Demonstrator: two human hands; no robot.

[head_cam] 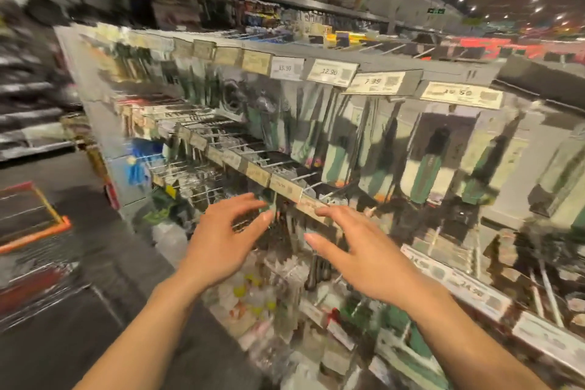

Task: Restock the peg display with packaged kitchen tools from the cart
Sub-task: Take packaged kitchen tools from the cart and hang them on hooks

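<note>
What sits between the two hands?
Head view: blurred dark packaged tools hanging on the peg display, below a price label, fill the gap between left hand and right hand. Both hands open, holding nothing.

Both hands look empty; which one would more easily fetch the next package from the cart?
Probably the left hand: it holds nothing, and the cart with the orange rim stands on the person's left side. The right hand, also open, is farther from it, near the peg display.

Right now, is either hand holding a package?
No, the left hand and the right hand both reach toward the peg display with spread, empty fingers.
</note>
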